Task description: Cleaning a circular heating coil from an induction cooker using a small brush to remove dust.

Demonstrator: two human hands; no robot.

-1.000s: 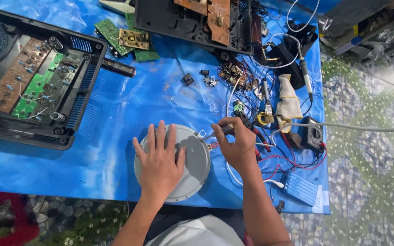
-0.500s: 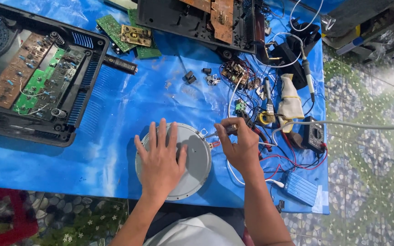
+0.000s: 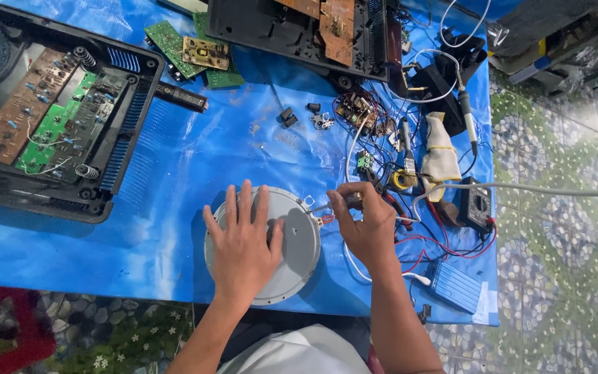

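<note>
A round grey metal plate (image 3: 297, 239) lies on the blue table cover near the front edge. My left hand (image 3: 243, 242) rests flat on top of it with fingers spread. My right hand (image 3: 363, 221) is closed around a thin screwdriver-like tool (image 3: 337, 203), whose tip points at small terminals with red wires on the plate's right rim (image 3: 320, 216).
An opened black appliance base (image 3: 43, 118) with circuit boards sits at the left. Another black housing (image 3: 306, 28) lies at the back, with green boards (image 3: 188, 52) beside it. Wires, a multimeter (image 3: 475, 204), a solder roll (image 3: 403, 181) and a blue box (image 3: 455, 285) crowd the right.
Both hands stay on the plate and tool; my right hand has shifted slightly as it works at the plate's right rim.
</note>
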